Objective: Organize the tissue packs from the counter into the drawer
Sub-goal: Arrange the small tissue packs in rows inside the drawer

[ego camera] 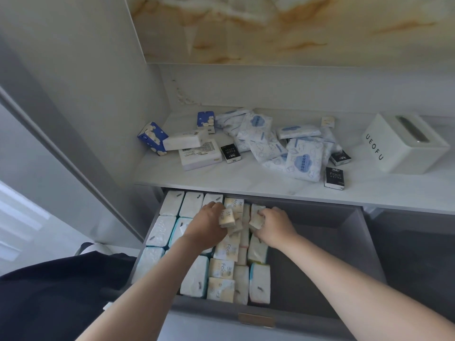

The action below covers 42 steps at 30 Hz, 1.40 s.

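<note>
Bare forearms reach in from the bottom edge, past dark cloth [49,303] at the lower left, and down into the open grey drawer [357,242]. Over the drawer's back middle, the left hand [208,223] has its fingers curled round a small cream pack [227,217] in glossy film wrap. Just beside it, the right hand [274,228] has its fingers clamped on a second cream pack [257,217], which is tilted on edge.

The drawer's left side is filled with plump white packs [170,204]. They are pillow-shaped with soft dimpled wrap and lie in tidy columns. Toward the drawer's middle run columns of flat cream "Face" packs [221,268], some face up and some on edge. A small rectangular brass-coloured plate [256,319] sits on the drawer's smooth front.

Behind the drawer, the white marbled tabletop [246,179] carries loose packs:
- blue blocks [152,137] printed with white clouds
- boxy white packs [199,155]
- small black packs [334,177]
- a heap of limp, crinkly blue-printed packs [304,158]

Beyond the drawer's right end on that tabletop stands a hard white tissue box [403,146]. It has rounded corners, a slot on top and the letters UEOFU on its side.
</note>
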### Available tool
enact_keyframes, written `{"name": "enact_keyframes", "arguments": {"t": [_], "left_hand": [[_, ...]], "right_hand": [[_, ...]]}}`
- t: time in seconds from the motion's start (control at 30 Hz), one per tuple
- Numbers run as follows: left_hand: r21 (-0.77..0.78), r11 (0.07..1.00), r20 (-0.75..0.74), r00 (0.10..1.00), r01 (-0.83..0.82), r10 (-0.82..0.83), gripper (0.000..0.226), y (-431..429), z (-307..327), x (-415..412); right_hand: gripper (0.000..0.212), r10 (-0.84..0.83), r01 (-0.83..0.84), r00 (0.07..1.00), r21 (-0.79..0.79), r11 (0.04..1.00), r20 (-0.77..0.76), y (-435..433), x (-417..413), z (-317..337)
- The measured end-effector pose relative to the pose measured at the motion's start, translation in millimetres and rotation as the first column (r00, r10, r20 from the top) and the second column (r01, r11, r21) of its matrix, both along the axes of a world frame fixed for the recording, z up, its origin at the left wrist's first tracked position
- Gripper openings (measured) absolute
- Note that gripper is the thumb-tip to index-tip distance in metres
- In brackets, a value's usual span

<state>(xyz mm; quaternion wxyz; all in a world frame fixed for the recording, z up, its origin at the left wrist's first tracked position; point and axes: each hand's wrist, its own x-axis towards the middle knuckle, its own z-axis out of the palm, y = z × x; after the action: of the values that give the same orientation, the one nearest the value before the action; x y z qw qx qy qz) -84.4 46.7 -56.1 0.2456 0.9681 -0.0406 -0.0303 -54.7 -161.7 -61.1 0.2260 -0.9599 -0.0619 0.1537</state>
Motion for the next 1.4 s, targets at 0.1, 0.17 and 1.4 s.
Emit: {"name": "enact_keyframes", "arguments": {"t": [0.1,0.17,1.4], "left_hand": [[-0.003,0.997,0.019,0.997,-0.072,0.072,0.038,10,0,0],[0.029,0.997,0.033,0.997,-0.077,0.076,0.039,16,-1,-1],[0.014,0.997,0.038,0.997,-0.073,0.072,0.043,-7,6,-17]], "right_hand": [[0.054,-0.135,0.131,0.988,0.068,0.989,0.071,9,2,-5],[0.059,-0.184,0.179,0.983,0.134,0.975,0.026,19,2,-7],[0.049,0.022,-0.024,0.998,0.02,1.0,0.064,2,-16,-12]]}}
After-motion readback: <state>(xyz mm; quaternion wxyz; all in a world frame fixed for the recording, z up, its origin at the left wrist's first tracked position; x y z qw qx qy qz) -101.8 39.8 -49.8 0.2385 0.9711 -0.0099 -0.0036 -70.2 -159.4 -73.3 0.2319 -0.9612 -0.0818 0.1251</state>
